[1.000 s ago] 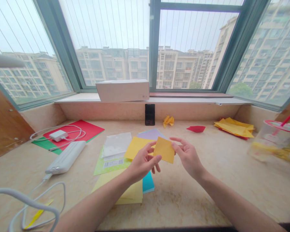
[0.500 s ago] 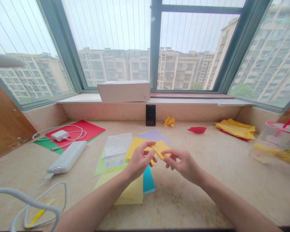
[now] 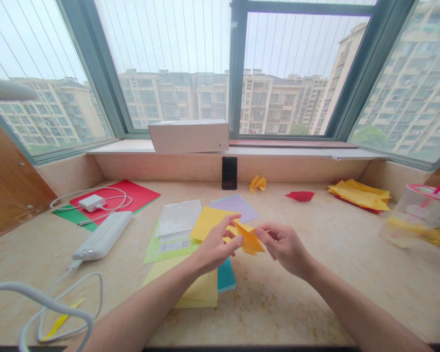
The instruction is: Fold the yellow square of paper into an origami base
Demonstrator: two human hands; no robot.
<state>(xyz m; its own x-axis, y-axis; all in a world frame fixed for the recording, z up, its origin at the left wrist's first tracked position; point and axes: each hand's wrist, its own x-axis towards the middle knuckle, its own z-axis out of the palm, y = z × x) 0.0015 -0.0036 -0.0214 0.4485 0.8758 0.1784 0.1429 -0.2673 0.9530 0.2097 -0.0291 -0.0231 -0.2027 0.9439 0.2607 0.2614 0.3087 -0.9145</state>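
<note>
Both my hands hold one small orange-yellow paper square (image 3: 250, 240) in the air above the marble counter, and it is bent into a fold. My left hand (image 3: 216, 247) pinches its left side between thumb and fingers. My right hand (image 3: 284, 247) pinches its right side. Just below and behind lie more coloured sheets: a yellow sheet (image 3: 208, 221), a lilac sheet (image 3: 236, 205), a blue sheet (image 3: 225, 275) and a pale yellow stack (image 3: 200, 291).
A white power bank (image 3: 103, 234) with cable, a charger (image 3: 91, 202) on red paper, a clear bag (image 3: 179, 217), a black phone (image 3: 229, 172), folded yellow paper (image 3: 257, 183), a red paper boat (image 3: 299, 196), a yellow sheet pile (image 3: 359, 194), a plastic cup (image 3: 418, 212) and a white box (image 3: 188, 136).
The flat orange square has been taken in both hands and bent into a fold. My right hand closed on its right side, and both hands sank slightly.
</note>
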